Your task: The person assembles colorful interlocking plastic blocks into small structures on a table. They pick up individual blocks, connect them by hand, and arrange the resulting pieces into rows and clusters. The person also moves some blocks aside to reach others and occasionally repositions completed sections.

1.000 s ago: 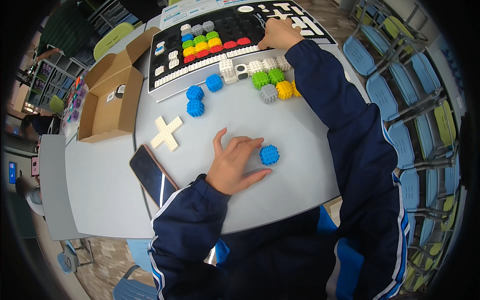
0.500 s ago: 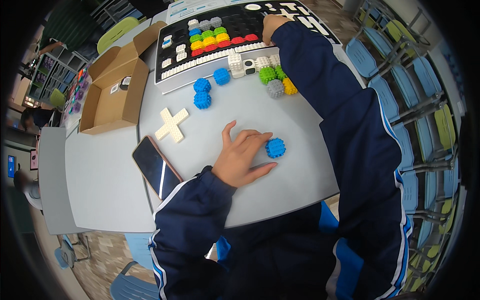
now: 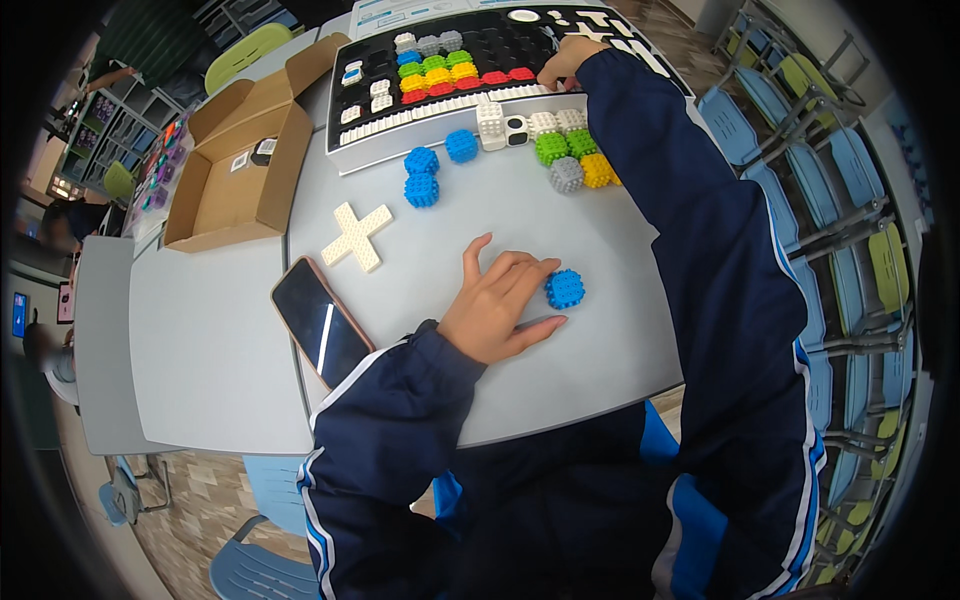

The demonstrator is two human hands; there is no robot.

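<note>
Blue studded cube [image 3: 565, 288] (knobbly all over) touches left fingers [image 3: 530, 270].

The left hand [image 3: 497, 308] is laid flat on the worktop [image 3: 220, 340], fingertips touching a blue studded cube [image 3: 565, 288]. The right hand [image 3: 563, 62] is stretched to the black tray [image 3: 500, 45] at the far edge.

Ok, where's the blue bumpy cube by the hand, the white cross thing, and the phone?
Blue bumpy cube [image 3: 565, 288]: head view, middle of its studded top.
White cross piece [image 3: 357, 236]: head view, centre where its arms meet.
Phone [image 3: 321, 322]: head view, middle of its dark screen.
</note>
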